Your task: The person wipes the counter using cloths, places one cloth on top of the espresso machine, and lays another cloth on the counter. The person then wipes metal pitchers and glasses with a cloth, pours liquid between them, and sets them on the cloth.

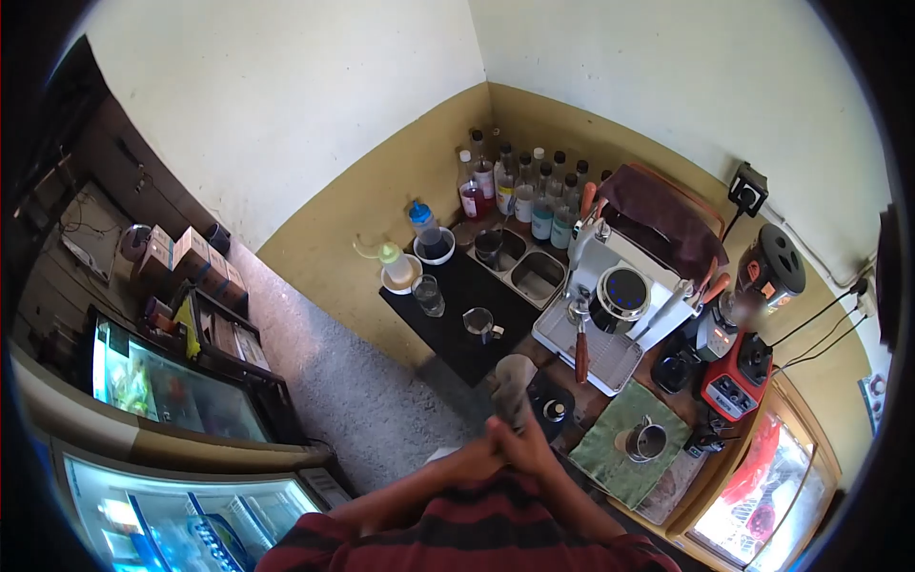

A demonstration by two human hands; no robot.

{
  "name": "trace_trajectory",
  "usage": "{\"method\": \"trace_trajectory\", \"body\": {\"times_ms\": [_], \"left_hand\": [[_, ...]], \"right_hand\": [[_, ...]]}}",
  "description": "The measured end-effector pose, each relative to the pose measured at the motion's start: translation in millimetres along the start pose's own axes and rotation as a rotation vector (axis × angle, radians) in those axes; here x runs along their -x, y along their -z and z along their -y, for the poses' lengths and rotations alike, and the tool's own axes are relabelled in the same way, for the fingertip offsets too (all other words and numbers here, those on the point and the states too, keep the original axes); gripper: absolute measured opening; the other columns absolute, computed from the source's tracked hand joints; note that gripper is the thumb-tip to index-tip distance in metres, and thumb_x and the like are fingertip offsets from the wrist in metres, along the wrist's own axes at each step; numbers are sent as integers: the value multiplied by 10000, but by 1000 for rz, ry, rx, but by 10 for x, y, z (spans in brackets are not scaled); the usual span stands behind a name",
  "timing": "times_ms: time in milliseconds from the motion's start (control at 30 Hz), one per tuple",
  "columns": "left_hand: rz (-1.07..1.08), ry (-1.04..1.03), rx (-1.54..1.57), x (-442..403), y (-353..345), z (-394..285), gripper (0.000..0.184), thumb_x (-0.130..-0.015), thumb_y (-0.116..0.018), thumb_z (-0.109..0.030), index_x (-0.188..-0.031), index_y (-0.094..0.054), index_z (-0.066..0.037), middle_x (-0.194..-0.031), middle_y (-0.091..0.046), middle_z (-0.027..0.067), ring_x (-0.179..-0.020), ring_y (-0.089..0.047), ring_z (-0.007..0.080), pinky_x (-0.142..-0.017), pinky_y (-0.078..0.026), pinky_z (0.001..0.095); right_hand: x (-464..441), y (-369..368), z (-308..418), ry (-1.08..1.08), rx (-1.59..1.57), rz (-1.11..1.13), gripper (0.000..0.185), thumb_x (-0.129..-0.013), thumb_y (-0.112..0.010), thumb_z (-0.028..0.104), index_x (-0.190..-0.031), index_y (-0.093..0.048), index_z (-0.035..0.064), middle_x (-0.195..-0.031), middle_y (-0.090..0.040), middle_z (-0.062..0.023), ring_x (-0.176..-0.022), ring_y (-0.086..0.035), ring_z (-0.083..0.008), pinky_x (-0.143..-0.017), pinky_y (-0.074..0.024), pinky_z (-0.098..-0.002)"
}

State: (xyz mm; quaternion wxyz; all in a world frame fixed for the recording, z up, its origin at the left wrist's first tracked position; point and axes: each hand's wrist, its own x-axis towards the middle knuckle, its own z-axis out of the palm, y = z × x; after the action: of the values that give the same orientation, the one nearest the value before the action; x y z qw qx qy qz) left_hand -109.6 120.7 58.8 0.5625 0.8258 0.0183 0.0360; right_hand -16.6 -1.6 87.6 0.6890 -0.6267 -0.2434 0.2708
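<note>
My left hand [481, 453] and my right hand [526, 446] are together in front of my striped shirt, fingers closed. A grey-brown, soft-looking cloth [514, 379] rises from between them, blurred; whether something is inside it I cannot tell. Ahead, on a black mat [457, 353], stand a small glass jug [479, 322] and a clear drinking glass [429, 296]. Just right of my hands is a dark pad [548, 391] with a tamper-like metal piece [555, 410] on it. Farther right, a metal milk pitcher [647, 441] rests on a green cloth [620, 477].
An espresso machine [610, 305] with a wooden-handled portafilter [580, 348] stands ahead right, near a grinder [762, 272] and red blender base [736, 381]. Syrup bottles [543, 200] line the wall behind the sink [538, 276]. Lit fridges [191, 477] stand left.
</note>
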Motion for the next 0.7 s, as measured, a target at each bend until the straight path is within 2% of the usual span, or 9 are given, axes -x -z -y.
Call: {"method": "trace_trajectory", "body": {"times_ms": [33, 133, 233, 300, 367, 400, 467, 533, 700], "left_hand": [[74, -5, -69, -53, 118, -278, 600, -956, -604, -173, -1509, -409, -45, -1521, -422, 215, -1403, -433, 360, -1169, -334, 431], [428, -97, -334, -361, 717, -806, 657, -981, -624, -347, -1521, -398, -46, -1509, -439, 255, -1396, -446, 393, -1159, -351, 453], [220, -141, 43, -569, 1044, -407, 723, -984, -599, -472, -1544, -377, -71, -1575, -346, 284, -1412, -426, 408, -1162, -355, 488], [396, -109, 1228, -886, 1094, 192, 760, -971, -593, -516, -1569, -340, -121, -1637, -244, 228, -1466, -332, 415, -1180, -335, 509], [415, -30, 1930, -1116, 1172, 326, 818, -957, -555, -593, -1592, -288, -152, -1671, -179, 198, -1507, -247, 414, -1191, -312, 541], [375, 5, 2022, -1311, 1361, 134, 858, -949, -519, -648, -1603, -254, -159, -1675, -165, 195, -1522, -210, 408, -1193, -299, 563], [383, 32, 2114, -1626, 1636, -116, 918, -940, -451, -726, -1618, -194, -163, -1682, -134, 190, -1547, -137, 387, -1185, -290, 608], [448, 20, 2127, -1765, 1741, -159, 955, -937, -386, -771, -1627, -139, -159, -1688, -100, 184, -1566, -65, 356, -1166, -297, 652], [821, 329, 2107, -1773, 1507, 343, 1008, -910, -369, -794, -1634, -92, -150, -1667, -177, 216, -1528, -238, 364, -1126, -305, 706]], "right_hand": [[-109, 22, 117, -95, -154, -64, 543, -1021, -594, 355, -1411, -505, -12, -1404, -539, -134, -1272, -526, -227, -1097, -395, -362], [-590, 303, 74, -359, -365, -359, 582, -1036, -545, 428, -1408, -500, -17, -1311, -607, -112, -1199, -582, -216, -1064, -432, -355], [-771, 174, 113, -339, -638, -224, 615, -1062, -431, 516, -1398, -523, 9, -1300, -618, -106, -1162, -601, -200, -1043, -454, -335], [-721, -74, -277, -377, -779, -81, 670, -1076, -343, 555, -1419, -513, 5, -1356, -594, -107, -1234, -570, -211, -1074, -435, -337], [-715, -400, -186, -438, -372, -195, 687, -1076, -334, 559, -1452, -477, 2, -1389, -572, -107, -1282, -540, -221, -1096, -418, -347], [-769, -560, -114, -464, -168, -250, 696, -1076, -330, 561, -1469, -458, 0, -1405, -560, -106, -1306, -524, -226, -1108, -410, -353], [-971, -759, -50, -226, -294, -274, 720, -1073, -326, 557, -1540, -339, 9, -1464, -511, -131, -1348, -495, -254, -1149, -370, -382], [-1245, -973, 13, -192, -524, -370, 700, -1078, -330, 534, -1548, -319, 16, -1464, -507, -145, -1345, -499, -276, -1149, -370, -401], [-1772, -820, -101, -225, -478, -789, 630, -1085, -364, 472, -1529, -353, 24, -1422, -532, -171, -1306, -531, -324, -1118, -404, -436]]}}
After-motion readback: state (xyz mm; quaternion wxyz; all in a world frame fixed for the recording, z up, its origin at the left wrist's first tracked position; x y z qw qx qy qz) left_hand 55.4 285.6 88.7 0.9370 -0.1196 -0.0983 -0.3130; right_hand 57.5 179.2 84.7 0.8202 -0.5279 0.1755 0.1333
